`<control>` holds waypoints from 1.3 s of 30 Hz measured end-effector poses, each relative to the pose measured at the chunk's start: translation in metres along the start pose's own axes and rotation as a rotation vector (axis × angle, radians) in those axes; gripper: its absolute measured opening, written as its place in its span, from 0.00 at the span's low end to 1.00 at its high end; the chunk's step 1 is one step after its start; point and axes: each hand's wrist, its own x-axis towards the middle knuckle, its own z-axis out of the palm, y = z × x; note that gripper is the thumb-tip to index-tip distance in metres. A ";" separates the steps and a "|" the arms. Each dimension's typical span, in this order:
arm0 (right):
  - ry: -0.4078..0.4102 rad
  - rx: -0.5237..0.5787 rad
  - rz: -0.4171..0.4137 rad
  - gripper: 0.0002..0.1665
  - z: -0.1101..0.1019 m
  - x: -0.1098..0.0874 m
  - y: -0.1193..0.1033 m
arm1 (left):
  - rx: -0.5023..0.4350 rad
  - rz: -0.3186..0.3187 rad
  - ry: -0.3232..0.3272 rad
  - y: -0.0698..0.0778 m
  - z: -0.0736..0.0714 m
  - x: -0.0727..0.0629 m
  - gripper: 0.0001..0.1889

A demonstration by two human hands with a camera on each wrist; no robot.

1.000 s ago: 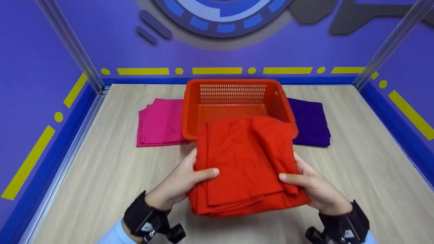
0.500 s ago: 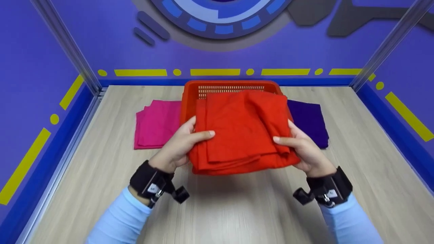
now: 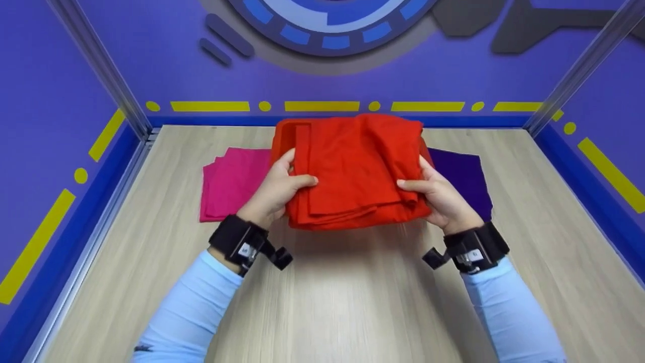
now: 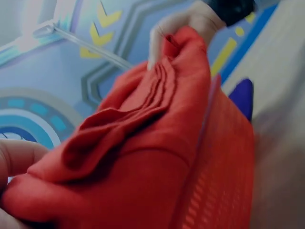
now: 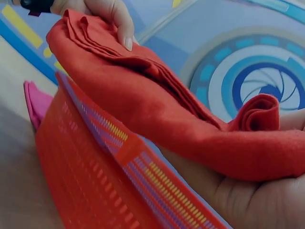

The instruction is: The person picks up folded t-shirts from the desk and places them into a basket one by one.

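A folded red cloth [image 3: 358, 171] is held level between both hands, its layered edge facing the person. My left hand [image 3: 274, 189] grips its left side, thumb on top and fingers underneath. On the other side my right hand [image 3: 443, 196] pinches it the same way. Under and behind the cloth stands an orange-red plastic basket [image 3: 283, 136], mostly covered in the head view. Both wrist views show the cloth right above the rim of the basket [image 5: 90, 167], whose walls are perforated. The basket's inside is hidden from the head view.
Left of the basket lies a folded pink cloth [image 3: 234, 181]. A folded dark purple cloth [image 3: 461, 176] lies to its right. All stand on a pale wooden table [image 3: 332, 302], with blue printed panels [image 3: 201, 80] behind and at both sides.
Both hands have carried the red cloth forward, away from the person, from in front of the basket to over it. The basket's opening was visible before and is now largely covered.
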 end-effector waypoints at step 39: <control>0.289 -0.311 0.231 0.62 -0.029 0.075 0.025 | 0.551 0.029 0.106 -0.045 0.001 0.077 0.39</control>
